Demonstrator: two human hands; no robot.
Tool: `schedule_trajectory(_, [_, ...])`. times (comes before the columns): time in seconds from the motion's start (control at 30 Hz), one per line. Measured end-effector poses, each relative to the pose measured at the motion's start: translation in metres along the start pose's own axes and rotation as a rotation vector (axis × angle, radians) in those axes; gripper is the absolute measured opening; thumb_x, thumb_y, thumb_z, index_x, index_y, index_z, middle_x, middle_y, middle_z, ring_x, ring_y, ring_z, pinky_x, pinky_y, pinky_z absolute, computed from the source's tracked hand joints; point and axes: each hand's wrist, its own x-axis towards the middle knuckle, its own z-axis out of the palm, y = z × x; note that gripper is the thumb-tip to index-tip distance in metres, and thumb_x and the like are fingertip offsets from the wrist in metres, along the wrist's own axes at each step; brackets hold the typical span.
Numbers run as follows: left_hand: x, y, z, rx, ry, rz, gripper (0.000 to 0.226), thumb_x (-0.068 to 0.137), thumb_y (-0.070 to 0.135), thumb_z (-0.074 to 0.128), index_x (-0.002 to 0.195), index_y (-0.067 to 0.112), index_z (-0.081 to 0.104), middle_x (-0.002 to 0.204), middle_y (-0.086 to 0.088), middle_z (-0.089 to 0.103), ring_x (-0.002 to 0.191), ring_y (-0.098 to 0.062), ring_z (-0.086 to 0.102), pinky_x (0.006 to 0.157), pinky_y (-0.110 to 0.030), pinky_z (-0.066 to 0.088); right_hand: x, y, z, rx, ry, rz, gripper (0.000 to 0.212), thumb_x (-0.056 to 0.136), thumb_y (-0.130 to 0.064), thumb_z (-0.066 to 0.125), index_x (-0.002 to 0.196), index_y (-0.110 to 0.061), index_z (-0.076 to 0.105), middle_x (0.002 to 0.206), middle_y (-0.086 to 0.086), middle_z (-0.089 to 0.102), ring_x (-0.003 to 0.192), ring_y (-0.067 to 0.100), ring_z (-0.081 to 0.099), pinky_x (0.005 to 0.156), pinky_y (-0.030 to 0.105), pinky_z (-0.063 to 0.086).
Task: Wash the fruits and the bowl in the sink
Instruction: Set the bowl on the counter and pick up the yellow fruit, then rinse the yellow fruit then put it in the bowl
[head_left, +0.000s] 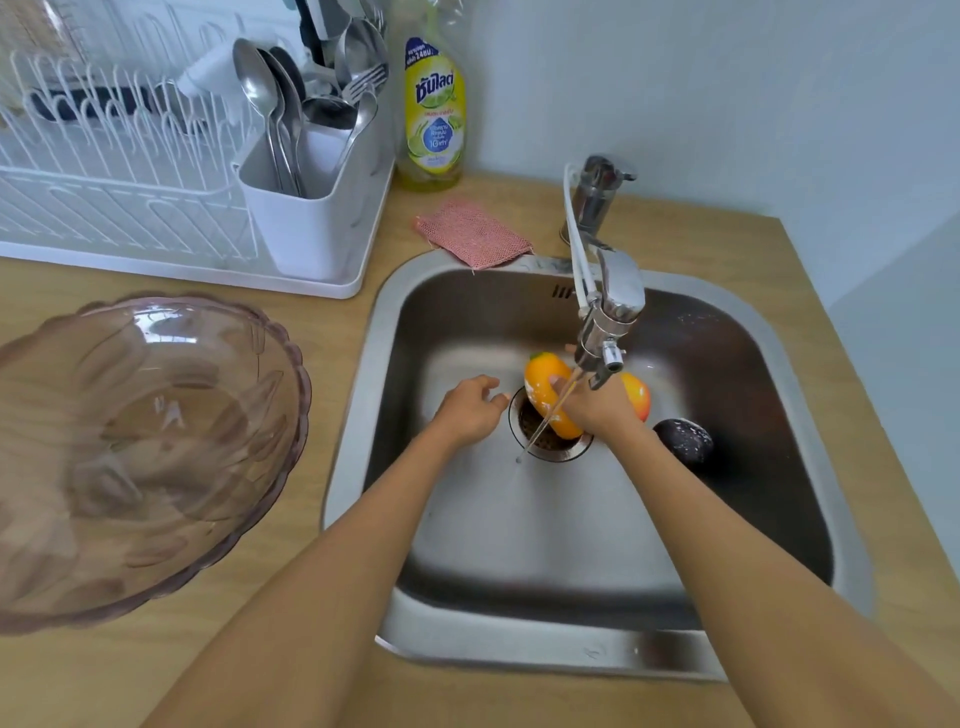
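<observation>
In the steel sink, my right hand grips an orange mango-shaped fruit over the drain, under a thin stream from the tap. A second orange-red fruit shows just behind that hand. A dark avocado lies on the sink floor to the right. My left hand hovers just left of the fruit, fingers loosely curled, holding nothing. The clear pinkish glass bowl stands on the wooden counter to the left of the sink.
A pink scrub pad lies at the sink's back rim beside a yellow dish-soap bottle. A white drying rack with a cutlery holder full of spoons and forks fills the back left. A wall stands behind.
</observation>
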Motion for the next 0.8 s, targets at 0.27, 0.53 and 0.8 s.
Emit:
schedule_trajectory(0.27, [0.001,0.0,0.002,-0.123,-0.02,-0.037,0.045,0.099,0.03,0.046,0.14,0.012,0.047,0.142,-0.01,0.051,0.13,-0.026,0.048,0.107,-0.032,0.036,0.001,0.002,0.009,-0.207,-0.1,-0.014,0.053,0.093,-0.046,0.055,0.13,-0.008,0.054,0.133,0.017,0.054,0.119,0.036,0.053,0.096,0.043,0.046])
schedule_trajectory(0.53, [-0.006,-0.007,0.001,-0.247,0.054,-0.099,0.039,0.097,0.029,0.048,0.132,0.012,0.056,0.132,-0.012,0.059,0.123,-0.029,0.054,0.108,-0.038,0.041,-0.006,0.006,0.018,-0.241,-0.088,-0.061,0.05,0.095,-0.047,0.049,0.134,-0.016,0.047,0.124,0.014,0.062,0.115,0.038,0.057,0.09,0.041,0.045])
schedule_trajectory(0.8, [-0.021,-0.012,-0.001,-0.36,0.089,-0.13,0.035,0.096,0.028,0.049,0.127,0.013,0.058,0.129,-0.007,0.06,0.12,-0.025,0.057,0.106,-0.042,0.044,-0.025,0.018,0.012,0.546,0.084,0.118,0.033,0.093,-0.037,0.059,0.117,-0.018,0.045,0.084,0.005,0.057,0.069,0.017,0.054,0.066,0.032,0.044])
